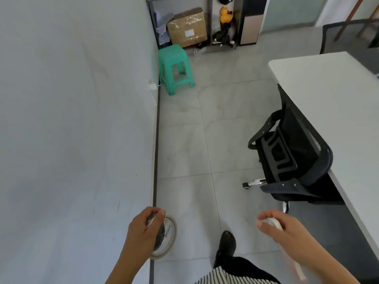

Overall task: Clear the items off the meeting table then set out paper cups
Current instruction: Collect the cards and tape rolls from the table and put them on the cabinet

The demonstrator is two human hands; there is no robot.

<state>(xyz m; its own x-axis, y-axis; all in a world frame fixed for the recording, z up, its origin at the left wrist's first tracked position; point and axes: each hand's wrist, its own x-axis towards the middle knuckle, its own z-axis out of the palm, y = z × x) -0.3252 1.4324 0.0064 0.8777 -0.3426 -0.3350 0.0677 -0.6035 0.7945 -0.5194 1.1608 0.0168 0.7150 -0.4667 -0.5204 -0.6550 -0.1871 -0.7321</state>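
The left hand (143, 230), low at 7 o'clock, grasps a clear tape roll (171, 240): its fingers curl over the top of the ring and the roll hangs upright below them, above the foot of the wall (71, 119). A dark roll (161, 234) seems to lie against the clear one inside the same grasp, though blur makes this hard to tell. The right hand (281, 226), low at 5 o'clock, pinches a small white thing (273, 222) between thumb and fingertips; what it is cannot be told. Under that forearm a pinkish strip (297, 269) with a white edge shows, too blurred to tell whether it is held. Both hands are in the air over the tiled floor (194, 150), well apart from each other. The white table (338, 95) runs along the right side from 2 to 4 o'clock, and only its near bare part is in view. A black mesh chair (293, 152) stands at 3 o'clock, its back touching the table's edge. A green stool (176, 68) stands at 12 o'clock just beside the wall, with a taped cardboard box (187, 27) behind it. A dark shoe (227, 241) shows at 6 o'clock between the hands.
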